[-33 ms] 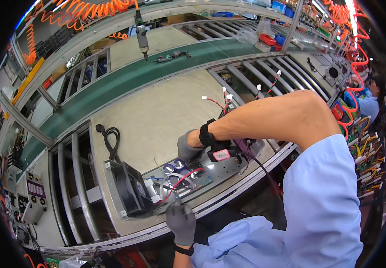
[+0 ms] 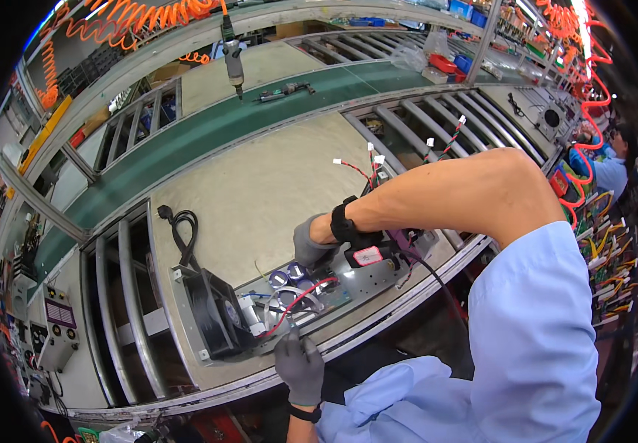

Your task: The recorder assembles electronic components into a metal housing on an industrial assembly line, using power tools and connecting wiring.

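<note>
A metal chassis (image 2: 208, 351) lies open in front of me, with a black fan (image 2: 219, 314) at its left end. Inside are round capacitors (image 2: 287, 276), a pale ring-shaped part (image 2: 283, 297) and a red wire (image 2: 305, 295). My left hand (image 2: 300, 367), in a grey glove, is at the chassis's near edge, fingertips pinched; what they hold is too small to make out. My right hand (image 2: 310, 244), also gloved, bends down at the far side beside the capacitors, its fingers hidden. Right of it sits a black part with a pink-edged label (image 2: 367, 256).
A coiled power cord (image 2: 182, 225) lies on the board beyond the fan. White-tipped wires (image 2: 370, 164) rise past my right forearm. A screwdriver-like tool (image 2: 232, 63) hangs above the green belt (image 2: 186, 118), another tool (image 2: 285, 92) lying on it. Rollers (image 2: 138, 310) flank the board.
</note>
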`<state>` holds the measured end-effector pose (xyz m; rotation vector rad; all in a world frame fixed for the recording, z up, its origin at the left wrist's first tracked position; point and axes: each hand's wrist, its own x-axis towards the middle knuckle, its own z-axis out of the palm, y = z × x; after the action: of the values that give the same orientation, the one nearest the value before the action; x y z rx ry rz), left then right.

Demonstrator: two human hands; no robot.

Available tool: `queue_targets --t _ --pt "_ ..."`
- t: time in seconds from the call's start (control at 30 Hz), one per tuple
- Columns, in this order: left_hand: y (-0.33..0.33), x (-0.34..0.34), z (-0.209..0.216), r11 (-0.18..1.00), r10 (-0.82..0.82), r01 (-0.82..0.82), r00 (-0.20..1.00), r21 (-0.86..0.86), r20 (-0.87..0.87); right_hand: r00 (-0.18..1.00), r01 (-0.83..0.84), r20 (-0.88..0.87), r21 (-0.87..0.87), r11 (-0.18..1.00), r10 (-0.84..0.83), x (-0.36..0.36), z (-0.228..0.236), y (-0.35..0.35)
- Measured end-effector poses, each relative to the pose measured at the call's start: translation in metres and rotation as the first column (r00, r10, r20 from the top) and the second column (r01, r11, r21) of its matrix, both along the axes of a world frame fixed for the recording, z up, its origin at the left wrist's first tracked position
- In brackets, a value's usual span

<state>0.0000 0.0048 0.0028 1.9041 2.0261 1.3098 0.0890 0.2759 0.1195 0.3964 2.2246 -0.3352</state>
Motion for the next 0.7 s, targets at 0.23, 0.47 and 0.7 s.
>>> queue_targets --t 0.23,0.47,0.7 --pt "-0.001 0.001 0.001 0.995 0.025 -0.022 0.999 -0.1 0.028 0.911 0.41 -0.02 -0.041 0.911 -0.411 0.005 -0.012 0.001" --pt "0.001 0.004 0.001 0.999 0.005 -0.005 1.0 -0.034 0.018 0.809 0.575 -0.021 -0.175 0.799 -0.587 0.01 -0.002 0.0" --pt "0.007 0.003 0.001 0.999 -0.014 0.012 0.999 0.051 0.04 0.958 0.286 0.028 -0.124 0.95 -0.285 -0.002 -0.013 0.005"
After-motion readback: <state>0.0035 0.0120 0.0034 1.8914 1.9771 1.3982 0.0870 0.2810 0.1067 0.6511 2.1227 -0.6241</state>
